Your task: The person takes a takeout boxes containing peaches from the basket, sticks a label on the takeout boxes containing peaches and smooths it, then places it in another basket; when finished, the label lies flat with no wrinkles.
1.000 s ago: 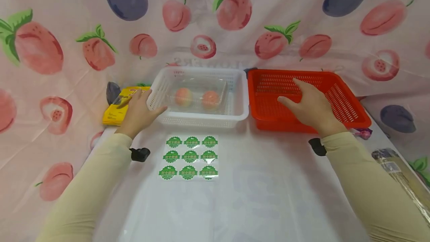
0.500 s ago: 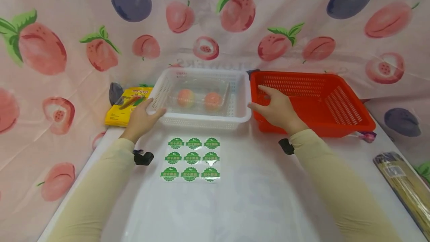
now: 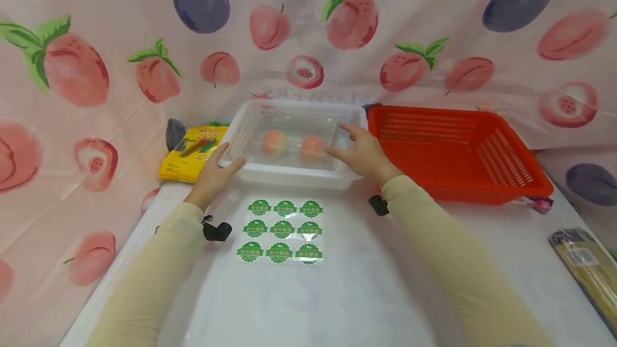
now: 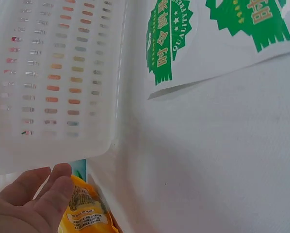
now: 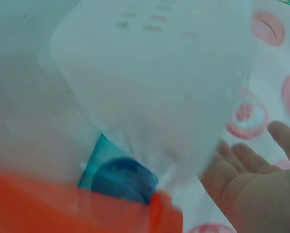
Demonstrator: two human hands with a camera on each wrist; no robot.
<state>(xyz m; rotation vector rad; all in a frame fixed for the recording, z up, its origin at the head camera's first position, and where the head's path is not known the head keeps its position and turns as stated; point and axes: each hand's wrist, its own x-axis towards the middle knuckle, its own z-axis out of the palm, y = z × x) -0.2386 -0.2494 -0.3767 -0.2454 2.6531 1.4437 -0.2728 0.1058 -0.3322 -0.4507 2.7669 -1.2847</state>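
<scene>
In the head view a white slotted basket (image 3: 299, 174) stands at the back of the table. Inside it lies a clear plastic box (image 3: 293, 126) with two round reddish-yellow fruits (image 3: 312, 148) in it. My left hand (image 3: 214, 178) is at the basket's left end, thumb apart from the fingers. In the left wrist view that hand (image 4: 36, 201) lies close against the end wall. My right hand (image 3: 367, 158) is over the basket's right end near the clear box, thumb and fingers spread, holding nothing. The right wrist view is blurred; there the right hand (image 5: 259, 184) has loose fingers.
A red basket (image 3: 463, 189) stands close on the right. Yellow packaging (image 3: 190, 159) lies at the left, beyond my hand. A sheet of green round stickers (image 3: 281, 230) lies in front. A long clear-wrapped pack (image 3: 583, 261) lies at the right edge. A fruit-patterned cloth (image 3: 308, 25) hangs behind.
My right hand has moved left from over the red basket to the white basket's right end. My left hand has come closer against the white basket's left end. The view has shifted slightly.
</scene>
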